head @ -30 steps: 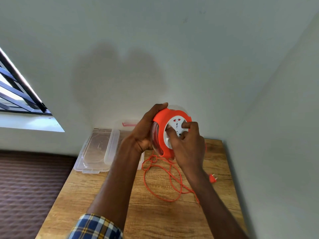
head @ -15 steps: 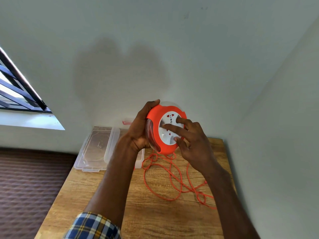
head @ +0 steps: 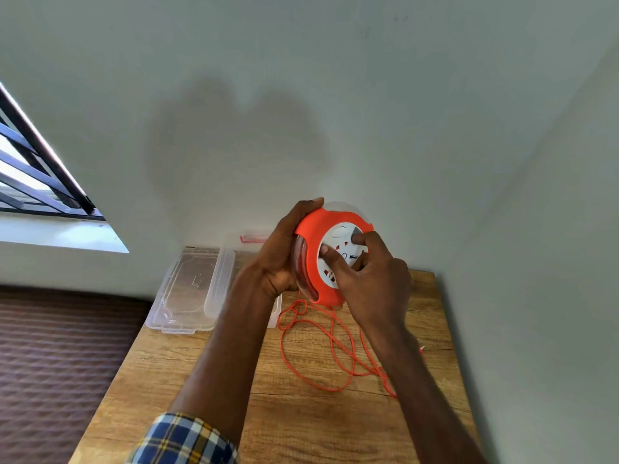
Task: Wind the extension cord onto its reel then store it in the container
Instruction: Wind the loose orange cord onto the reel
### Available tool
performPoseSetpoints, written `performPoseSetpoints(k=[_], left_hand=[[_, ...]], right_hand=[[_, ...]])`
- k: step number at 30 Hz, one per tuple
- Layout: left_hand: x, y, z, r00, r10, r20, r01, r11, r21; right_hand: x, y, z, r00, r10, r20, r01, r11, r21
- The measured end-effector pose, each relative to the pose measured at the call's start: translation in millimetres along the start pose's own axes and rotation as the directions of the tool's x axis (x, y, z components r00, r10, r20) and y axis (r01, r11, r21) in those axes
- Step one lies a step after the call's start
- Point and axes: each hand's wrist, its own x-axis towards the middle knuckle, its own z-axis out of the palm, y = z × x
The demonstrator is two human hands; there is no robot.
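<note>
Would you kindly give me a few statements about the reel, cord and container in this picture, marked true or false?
1. The left hand holds the orange reel by its rim. True.
2. All the cord is wound up. False: loops of it lie on the wooden table.
3. The right hand has fingers on the reel's white socket face. True.
4. The reel sits inside the clear container. False: it is held up in the air, and the container lies to the left.
</note>
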Motion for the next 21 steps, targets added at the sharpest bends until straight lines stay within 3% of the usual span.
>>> performPoseSetpoints(k=[4,6,8,12,18,21], left_hand=[[-1.3,3.5,-1.1,0.998,0.029,0.055,-0.028,0.999,-0.019],[-1.4,4.8,-2.8,0.997,0.033,0.071,-0.03,0.999,-0.039],[-1.1,4.7,-6.6,0.997,0.022,0.07,-0.018,0.999,-0.047],[-2.9,6.6,-14.8,0.997,-0.003,0.075,0.006,0.999,-0.045],[-5.9,6.1,-14.0,0.999,0.012,0.032,-0.011,1.0,-0.021],[-7.0,8.0,-9.1,0.999,0.026,0.029,-0.026,1.0,-0.003]], right_hand=[[5.1,7.5,-12.0,0.987,-0.159,-0.021,0.16,0.986,0.041],[10.5,15.2,-15.4,0.955,-0.295,0.037,0.289,0.95,0.115],[14.6,22.6,-17.8,0.923,-0.356,0.144,0.328,0.926,0.186],[13.8,28.9,-18.9,0.872,-0.41,0.269,0.388,0.912,0.13],[10.9,17.2,-13.5,0.875,-0.427,0.228,0.431,0.902,0.033],[7.7,13.6,-15.2,0.915,-0.364,0.176,0.368,0.93,0.011]])
